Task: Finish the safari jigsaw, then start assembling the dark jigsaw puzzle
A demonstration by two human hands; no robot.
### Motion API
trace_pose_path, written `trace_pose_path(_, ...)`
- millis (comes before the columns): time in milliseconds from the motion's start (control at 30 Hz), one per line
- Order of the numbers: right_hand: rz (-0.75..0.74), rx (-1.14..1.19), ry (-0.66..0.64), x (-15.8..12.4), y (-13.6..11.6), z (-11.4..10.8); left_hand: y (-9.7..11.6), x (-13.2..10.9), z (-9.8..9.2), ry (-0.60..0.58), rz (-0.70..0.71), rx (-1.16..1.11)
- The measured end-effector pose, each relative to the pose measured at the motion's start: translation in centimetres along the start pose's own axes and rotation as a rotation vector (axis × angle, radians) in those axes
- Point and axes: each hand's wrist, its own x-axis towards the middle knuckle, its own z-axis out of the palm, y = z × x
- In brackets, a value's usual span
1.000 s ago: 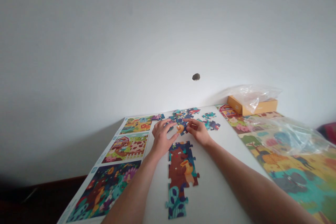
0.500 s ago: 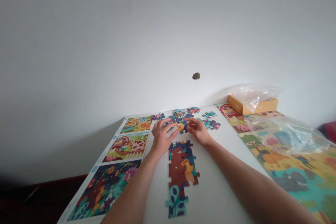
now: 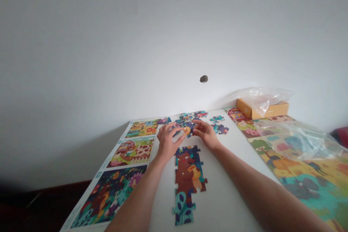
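Note:
A dark blue jigsaw piece with a round orange shape (image 3: 186, 131) is between my two hands, at the near side of a pile of loose jigsaw pieces (image 3: 185, 117). My left hand (image 3: 168, 141) pinches its left side with thumb and index finger, the other fingers raised. From the right, my right hand (image 3: 206, 134) has its fingertips closed on the piece's right edge. Closer to me lies a joined part of the puzzle (image 3: 187, 175), with a brown bear holding an orange jar and teal leaves below. Its edges are uneven.
Printed picture sheets (image 3: 130, 152) line the left side of the white table (image 3: 223, 203). More loose pieces (image 3: 221, 128) lie right of my right hand. At right are an animal-scene puzzle (image 3: 307, 185), clear plastic bags (image 3: 301, 141) and a yellow box (image 3: 274, 110). A wall (image 3: 163, 43) stands behind.
My right fingers have shifted slightly at the piece's right edge. My left hand and the joined bear section stay nearly where they were.

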Motion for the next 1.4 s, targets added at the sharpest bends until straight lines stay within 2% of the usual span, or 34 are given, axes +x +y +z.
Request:
trace_pose_path(167, 0.037, -0.030, 0.071, 0.27, 0.42, -0.03, 0.50, 0.15, -0.48, -0.024, 0.016, -0.054)
trace_pose_path(400, 0.025, -0.183, 0.023, 0.19, 0.69, -0.13, 0.51, 0.09, -0.65, -0.063, 0.066, -0.081)
trace_pose_path(1033, 0.022, -0.185, 0.016, 0.18, 0.65, -0.18, 0.34, 0.18, -0.33, -0.033, 0.011, -0.071)
trace_pose_path(1400, 0.028, -0.082, -0.062, -0.04, 0.77, 0.21, 0.47, 0.22, -0.57, -0.031, -0.012, -0.049)
